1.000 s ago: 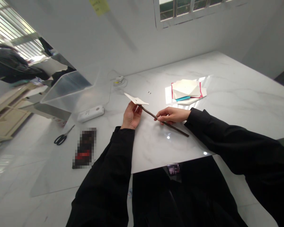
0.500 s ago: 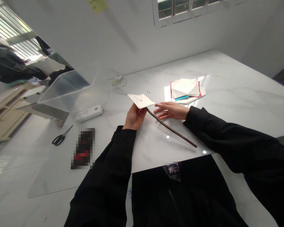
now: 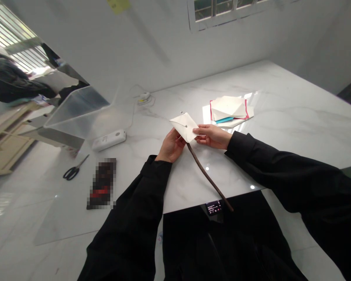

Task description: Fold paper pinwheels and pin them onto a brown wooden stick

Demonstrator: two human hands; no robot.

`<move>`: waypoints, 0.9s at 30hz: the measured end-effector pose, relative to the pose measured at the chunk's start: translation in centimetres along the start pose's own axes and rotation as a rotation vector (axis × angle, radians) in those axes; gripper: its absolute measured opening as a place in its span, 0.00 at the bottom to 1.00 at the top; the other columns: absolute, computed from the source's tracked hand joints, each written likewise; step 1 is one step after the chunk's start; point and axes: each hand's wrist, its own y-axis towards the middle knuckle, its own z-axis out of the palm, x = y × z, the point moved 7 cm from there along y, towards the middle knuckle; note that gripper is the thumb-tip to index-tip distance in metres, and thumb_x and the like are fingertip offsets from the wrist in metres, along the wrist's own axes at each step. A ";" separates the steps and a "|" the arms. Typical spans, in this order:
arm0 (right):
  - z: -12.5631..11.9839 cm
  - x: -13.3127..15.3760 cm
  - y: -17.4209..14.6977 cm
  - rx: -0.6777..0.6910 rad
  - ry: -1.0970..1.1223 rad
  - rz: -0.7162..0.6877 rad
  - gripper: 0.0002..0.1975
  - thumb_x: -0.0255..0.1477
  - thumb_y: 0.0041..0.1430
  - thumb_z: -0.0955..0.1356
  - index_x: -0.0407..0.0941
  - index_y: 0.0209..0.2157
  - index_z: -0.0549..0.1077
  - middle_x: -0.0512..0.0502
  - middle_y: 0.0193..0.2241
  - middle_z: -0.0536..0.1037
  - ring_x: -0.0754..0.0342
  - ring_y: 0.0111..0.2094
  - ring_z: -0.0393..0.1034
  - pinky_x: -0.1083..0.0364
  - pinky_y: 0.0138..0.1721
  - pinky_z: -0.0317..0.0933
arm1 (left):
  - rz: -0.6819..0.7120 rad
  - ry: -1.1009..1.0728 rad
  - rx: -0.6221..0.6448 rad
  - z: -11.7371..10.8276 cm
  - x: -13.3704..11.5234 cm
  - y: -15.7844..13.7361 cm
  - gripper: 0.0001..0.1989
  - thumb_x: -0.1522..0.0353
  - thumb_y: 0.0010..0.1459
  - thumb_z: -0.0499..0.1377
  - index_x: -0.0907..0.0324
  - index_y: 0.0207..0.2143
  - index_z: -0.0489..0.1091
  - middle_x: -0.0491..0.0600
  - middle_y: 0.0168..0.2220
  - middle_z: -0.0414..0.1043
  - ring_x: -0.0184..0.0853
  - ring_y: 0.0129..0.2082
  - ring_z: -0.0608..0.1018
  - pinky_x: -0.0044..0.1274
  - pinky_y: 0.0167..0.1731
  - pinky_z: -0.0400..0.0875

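And my right hand (image 3: 212,136) had the paper (image 3: 190,123) pinched by its edge above the surface (image 3: 283,117), left hand (image 3: 171,147) curled behind, grip hidden! Stick (image 3: 206,171) and stud (image 3: 186,126) looked already joined; the pile (image 3: 228,109) beyond lay apart, unmounted.

the left hand (image 3: 172,146) and right hand (image 3: 214,136) were bare; behind the grip, creased black sleeves (image 3: 273,171) ended in cuffs (image 3: 234,142); black clothing (image 3: 236,242) showed below it.

Soft daylight — glare on the tabletop (image 3: 292,113)
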 end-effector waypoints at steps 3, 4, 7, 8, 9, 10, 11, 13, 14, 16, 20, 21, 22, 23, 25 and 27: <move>-0.6 0.6 0.0 -0.054 -0.029 -0.029 0.07 0.24 0.60 0.75 0.42 0.41 0.78 0.43 0.39 0.82 0.60 0.32 0.74 0.62 0.35 0.73 | 0.016 0.016 -0.057 -0.7 -0.1 0.2 0.12 0.67 0.56 0.71 0.59 0.42 0.77 0.49 0.38 0.81 0.34 0.36 0.81 0.22 0.37 0.75; -0.8 0.8 0.1 -0.070 -0.047 -0.043 0.08 0.25 0.59 0.76 0.42 0.41 0.78 0.43 0.39 0.82 0.60 0.32 0.74 0.61 0.35 0.73 | 0.021 0.028 -0.077 -0.9 -0.2 0.2 0.12 0.68 0.55 0.71 0.59 0.41 0.77 0.49 0.38 0.81 0.33 0.35 0.81 0.22 0.37 0.75; -1.6 1.4 0.2 -0.128 -0.120 -0.090 0.08 0.26 0.58 0.76 0.42 0.39 0.78 0.44 0.37 0.81 0.60 0.31 0.73 0.61 0.34 0.72 | 0.032 0.071 -0.114 -1.3 -0.6 0.2 0.09 0.71 0.55 0.70 0.60 0.38 0.75 0.48 0.36 0.79 0.30 0.33 0.79 0.21 0.36 0.74; -1.9 1.6 0.2 -0.149 -0.144 -0.109 0.07 0.27 0.58 0.76 0.42 0.38 0.77 0.44 0.36 0.81 0.60 0.31 0.73 0.61 0.34 0.71 | 0.026 0.077 -0.121 -1.3 -0.7 0.1 0.09 0.73 0.55 0.69 0.60 0.38 0.74 0.47 0.34 0.77 0.29 0.31 0.78 0.21 0.35 0.74; -2.1 1.8 0.2 -0.166 -0.166 -0.130 0.07 0.27 0.58 0.75 0.42 0.38 0.77 0.45 0.35 0.80 0.60 0.31 0.73 0.61 0.34 0.70 | 0.014 0.073 -0.127 -1.4 -0.7 0.1 0.08 0.74 0.55 0.67 0.60 0.37 0.73 0.47 0.32 0.76 0.28 0.30 0.77 0.20 0.34 0.73; -2.2 1.9 0.2 -0.180 -0.186 -0.150 0.07 0.28 0.58 0.75 0.42 0.38 0.77 0.45 0.35 0.80 0.60 0.31 0.72 0.61 0.34 0.70 | -0.002 0.062 -0.130 -1.4 -0.8 0.1 0.08 0.75 0.55 0.66 0.60 0.37 0.72 0.45 0.30 0.73 0.27 0.27 0.76 0.19 0.31 0.72; -2.3 2.1 0.2 -0.189 -0.206 -0.169 0.08 0.28 0.58 0.75 0.42 0.38 0.77 0.46 0.34 0.79 0.61 0.30 0.72 0.61 0.34 0.70 | -0.019 0.049 -0.131 -1.4 -0.8 0.1 0.08 0.76 0.55 0.65 0.60 0.36 0.71 0.44 0.28 0.70 0.25 0.24 0.73 0.18 0.28 0.70; -2.4 2.3 0.2 -0.200 -0.246 -0.197 0.09 0.29 0.57 0.76 0.42 0.37 0.76 0.47 0.33 0.78 0.60 0.30 0.72 0.61 0.33 0.69 | -0.049 0.020 -0.128 -1.3 -0.8 0.0 0.07 0.75 0.56 0.63 0.59 0.35 0.68 0.40 0.24 0.64 0.23 0.19 0.67 0.16 0.21 0.62; -2.4 2.4 0.3 -0.204 -0.268 -0.207 0.10 0.30 0.56 0.76 0.42 0.38 0.76 0.47 0.33 0.78 0.60 0.30 0.72 0.61 0.33 0.69 | -0.061 0.008 -0.128 -1.3 -0.9 0.0 0.06 0.73 0.58 0.63 0.59 0.35 0.67 0.39 0.22 0.60 0.22 0.17 0.63 0.16 0.18 0.58; -2.4 2.5 0.3 -0.213 -0.304 -0.221 0.11 0.30 0.55 0.77 0.42 0.38 0.77 0.47 0.32 0.78 0.60 0.30 0.72 0.61 0.33 0.70 | -0.085 -0.007 -0.121 -1.1 -0.9 -0.2 0.09 0.67 0.61 0.64 0.58 0.34 0.65 0.37 0.21 0.55 0.21 0.14 0.58 0.17 0.16 0.53; -2.5 2.7 0.2 -0.223 -0.337 -0.234 0.11 0.29 0.54 0.77 0.42 0.38 0.76 0.47 0.31 0.78 0.60 0.29 0.72 0.61 0.32 0.71 | -0.123 0.029 -0.026 -0.2 -0.7 -0.7 0.22 0.53 0.57 0.69 0.58 0.32 0.63 0.36 0.22 0.54 0.20 0.14 0.55 0.17 0.15 0.53; -2.4 2.7 0.2 -0.220 -0.346 -0.234 0.12 0.29 0.54 0.77 0.42 0.38 0.76 0.48 0.31 0.78 0.60 0.29 0.73 0.61 0.32 0.71 | -0.115 0.063 0.005 0.0 -0.7 -0.8 0.24 0.53 0.55 0.71 0.58 0.30 0.62 0.37 0.22 0.55 0.20 0.15 0.56 0.17 0.16 0.52; -2.4 2.8 0.2 -0.212 -0.357 -0.233 0.12 0.30 0.54 0.78 0.42 0.38 0.76 0.48 0.31 0.78 0.60 0.29 0.73 0.61 0.32 0.71 | -0.103 0.106 0.032 0.2 -0.6 -0.9 0.24 0.55 0.52 0.73 0.58 0.29 0.62 0.37 0.23 0.56 0.19 0.15 0.56 0.17 0.16 0.52; -2.3 2.8 0.1 -0.202 -0.370 -0.233 0.12 0.30 0.54 0.78 0.42 0.38 0.76 0.48 0.30 0.78 0.60 0.28 0.72 0.61 0.32 0.71 | -0.088 0.150 0.053 0.4 -0.5 -1.0 0.24 0.58 0.51 0.74 0.59 0.29 0.62 0.37 0.23 0.56 0.19 0.16 0.56 0.17 0.16 0.51; -2.1 2.9 0.0 -0.182 -0.403 -0.233 0.12 0.30 0.54 0.78 0.42 0.38 0.76 0.49 0.30 0.78 0.61 0.27 0.72 0.61 0.31 0.71 | -0.064 0.228 0.079 0.5 -0.3 -1.1 0.22 0.62 0.50 0.75 0.59 0.28 0.63 0.37 0.22 0.54 0.19 0.16 0.54 0.17 0.16 0.49; -1.9 3.0 -0.1 -0.174 -0.443 -0.235 0.12 0.30 0.55 0.77 0.42 0.38 0.76 0.50 0.29 0.78 0.61 0.26 0.71 0.62 0.31 0.71 | -0.054 0.280 0.086 0.5 -0.2 -1.1 0.20 0.63 0.51 0.74 0.59 0.27 0.64 0.35 0.19 0.50 0.20 0.15 0.51 0.18 0.16 0.47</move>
